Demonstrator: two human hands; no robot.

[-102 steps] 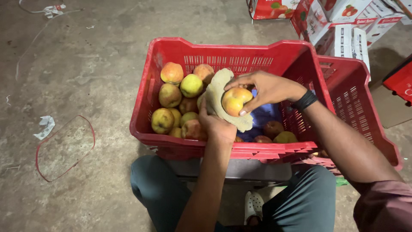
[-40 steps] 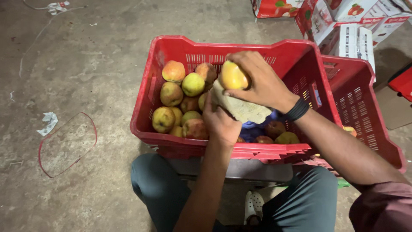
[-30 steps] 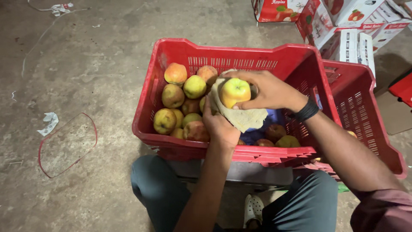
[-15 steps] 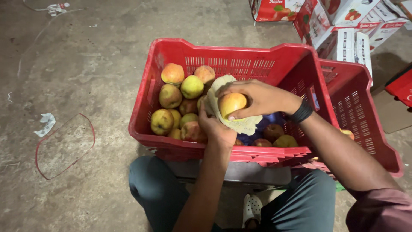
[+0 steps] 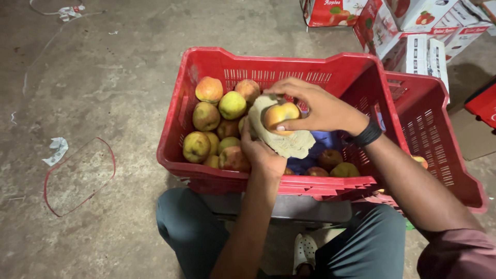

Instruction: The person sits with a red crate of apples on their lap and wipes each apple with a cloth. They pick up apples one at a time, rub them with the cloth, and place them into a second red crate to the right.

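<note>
Concrete floor (image 5: 103,93), red crate (image 5: 206,67) before my knees | left hand (image 5: 263,155) cups beige cloth (image 5: 289,142) | right hand (image 5: 318,106) pinches apple (image 5: 280,114) on it | loose pinch may drop and bruise it.

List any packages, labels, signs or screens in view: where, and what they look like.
Fruit carton: top edge, right of centre; white and red box with apple pictures.
Stacked fruit cartons: top right corner, behind the red crates; white and red, apple pictures, tilted.
Red box: right edge, partly cut off.
Plain cardboard sheet: below it, flat on the floor.
No signs or screens.
</note>
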